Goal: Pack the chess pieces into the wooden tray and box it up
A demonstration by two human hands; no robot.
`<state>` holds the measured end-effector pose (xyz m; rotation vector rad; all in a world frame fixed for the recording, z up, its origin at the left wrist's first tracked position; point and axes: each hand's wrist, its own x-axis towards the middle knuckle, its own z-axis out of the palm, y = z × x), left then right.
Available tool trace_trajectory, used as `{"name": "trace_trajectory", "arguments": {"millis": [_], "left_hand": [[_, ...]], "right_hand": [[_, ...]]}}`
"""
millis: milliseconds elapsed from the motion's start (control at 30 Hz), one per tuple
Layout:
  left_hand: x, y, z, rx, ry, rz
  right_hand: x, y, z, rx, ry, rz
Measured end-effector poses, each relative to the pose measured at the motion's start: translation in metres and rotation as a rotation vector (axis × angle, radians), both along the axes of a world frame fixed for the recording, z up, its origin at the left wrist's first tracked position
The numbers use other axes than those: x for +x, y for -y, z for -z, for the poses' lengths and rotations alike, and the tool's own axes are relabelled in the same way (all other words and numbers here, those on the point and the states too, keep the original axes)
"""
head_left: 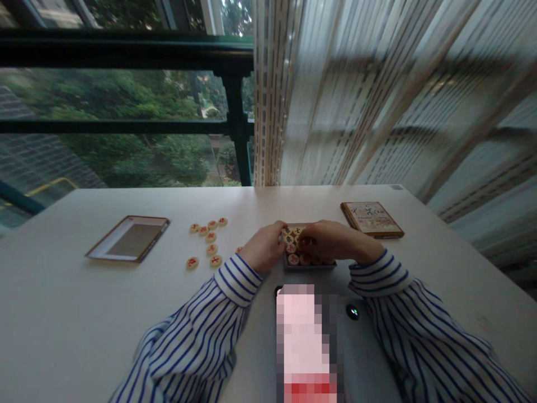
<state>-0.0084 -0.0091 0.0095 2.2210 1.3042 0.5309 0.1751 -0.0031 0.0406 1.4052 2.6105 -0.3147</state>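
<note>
A small box point(310, 267) of round wooden Chinese chess pieces point(293, 259) sits in front of me, with red and black characters showing. My left hand point(265, 245) grips the box at its left wall, fingers and thumb closed there. Over the box's right part bends my right hand point(325, 240), its fingers curled together down among the pieces. Those fingertips cover several pieces, and what they pinch is hidden. Left of the box, several loose red-lettered pieces point(211, 237) lie scattered on the white table point(168, 313). One more piece point(239, 250) peeks out behind my left wrist.
An upturned box lid or tray point(128, 239) rests at the left. A printed box point(372, 219) with Chinese writing lies at the right. Nearest me is a phone-like thing point(300, 336), blurred out, beside a small dark round object point(353, 312). Beyond the table hang string curtains point(335, 95).
</note>
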Motion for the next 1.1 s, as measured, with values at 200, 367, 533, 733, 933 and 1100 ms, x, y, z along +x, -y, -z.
{"name": "trace_trajectory", "arguments": {"millis": [200,367,533,733,933,1100], "left_hand": [[0.0000,0.0010,-0.0005,0.001,0.004,0.008],[-0.0005,0.0012,-0.0011,0.002,-0.003,0.007],[0.0003,0.0014,-0.0023,-0.004,-0.005,0.008],[0.0009,0.0024,-0.0024,0.009,-0.022,0.007],[0.0006,0.0002,-0.0008,0.033,-0.050,0.005],[0.0008,0.0010,-0.0008,0.044,-0.072,0.001]], "right_hand": [[0.0013,-0.0006,0.0014,-0.009,0.014,0.010],[0.0011,0.0000,-0.0003,-0.059,0.014,0.017],[0.0006,0.0005,-0.0013,-0.058,-0.007,0.004],[0.0004,0.0023,-0.0036,-0.087,-0.020,-0.005],[0.0001,0.0022,-0.0045,-0.117,-0.032,0.020],[0.0019,0.0003,-0.0012,-0.116,-0.030,0.009]]}}
